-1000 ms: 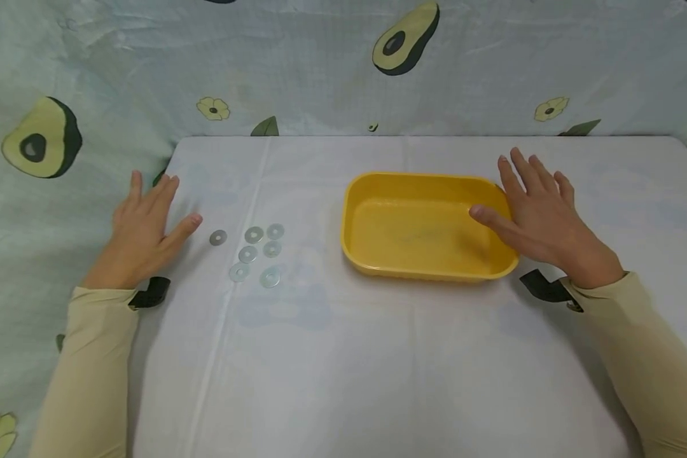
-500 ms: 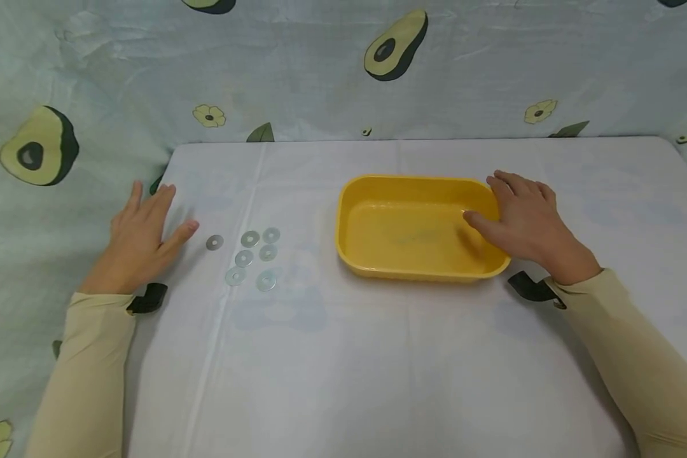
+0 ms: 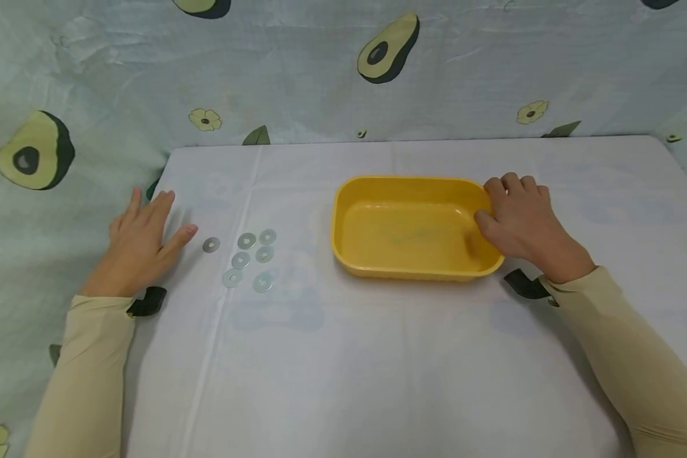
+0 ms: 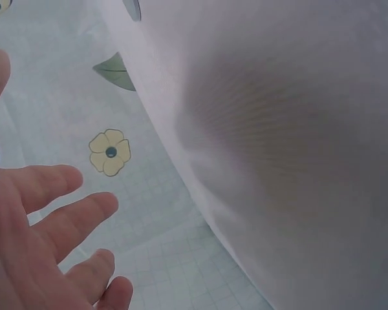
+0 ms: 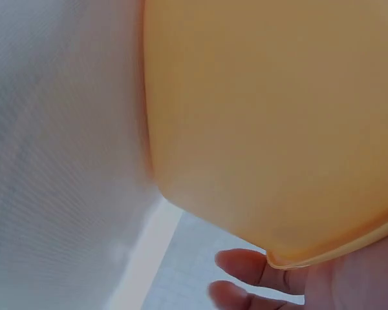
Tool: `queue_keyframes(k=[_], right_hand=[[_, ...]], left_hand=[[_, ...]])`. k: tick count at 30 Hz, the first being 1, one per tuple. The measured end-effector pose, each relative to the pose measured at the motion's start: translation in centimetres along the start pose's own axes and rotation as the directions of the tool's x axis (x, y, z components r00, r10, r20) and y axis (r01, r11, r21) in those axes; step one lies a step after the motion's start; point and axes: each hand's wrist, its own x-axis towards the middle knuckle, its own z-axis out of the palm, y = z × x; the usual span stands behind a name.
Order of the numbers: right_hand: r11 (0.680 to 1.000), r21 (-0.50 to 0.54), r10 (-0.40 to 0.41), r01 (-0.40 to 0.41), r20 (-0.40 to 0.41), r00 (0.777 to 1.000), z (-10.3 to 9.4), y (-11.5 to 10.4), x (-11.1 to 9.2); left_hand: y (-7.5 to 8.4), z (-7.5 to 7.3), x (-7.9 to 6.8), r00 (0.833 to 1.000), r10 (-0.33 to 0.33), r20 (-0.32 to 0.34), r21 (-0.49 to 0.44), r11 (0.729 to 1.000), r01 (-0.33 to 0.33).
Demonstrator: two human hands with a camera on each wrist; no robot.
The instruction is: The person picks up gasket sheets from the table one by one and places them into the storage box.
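Note:
My right hand (image 3: 527, 226) grips the right end of a shallow yellow plastic tray (image 3: 406, 235), thumb over the inside of the rim and fingers bent round the outside. In the right wrist view the tray's outer wall (image 5: 265, 116) fills much of the picture, with two fingertips (image 5: 239, 265) by its rim. My left hand (image 3: 137, 245) is spread with straight fingers over the table's left edge and holds nothing. A flat metal washer (image 3: 211, 245) lies just right of its thumb. Several more washers lie in a loose cluster beyond it, one of them a larger washer (image 3: 263, 282).
A white cloth covers the table (image 3: 343, 369). Behind and to the left hangs a pale green sheet (image 3: 298, 70) printed with avocados and flowers. Black camera mounts (image 3: 147, 301) sit at both wrists.
The right hand has come down onto the tray's right end, its fingers bending round the rim. The left hand stays spread in its place. The head view has shifted slightly.

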Motion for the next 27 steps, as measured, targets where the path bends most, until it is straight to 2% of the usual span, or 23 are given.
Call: queue_keyframes(k=[13,20,27], right_hand=[[0.998,-0.051,-0.042,0.039,-0.065,0.997,0.06,-0.28,-0.33],[0.998,-0.055,-0.034,0.031,-0.064,0.997,0.06,-0.30,-0.21],[0.998,-0.050,-0.036,0.033,-0.060,0.998,0.02,-0.25,-0.13]], left_hand=[[-0.29,0.33,0.06,1.000,-0.004,0.006,0.001,1.000,0.004],[-0.09,0.39,-0.07,0.999,0.035,-0.015,0.065,0.997,-0.034],[-0.34,0.61,-0.26,0.997,0.072,0.037,0.086,0.993,-0.075]])
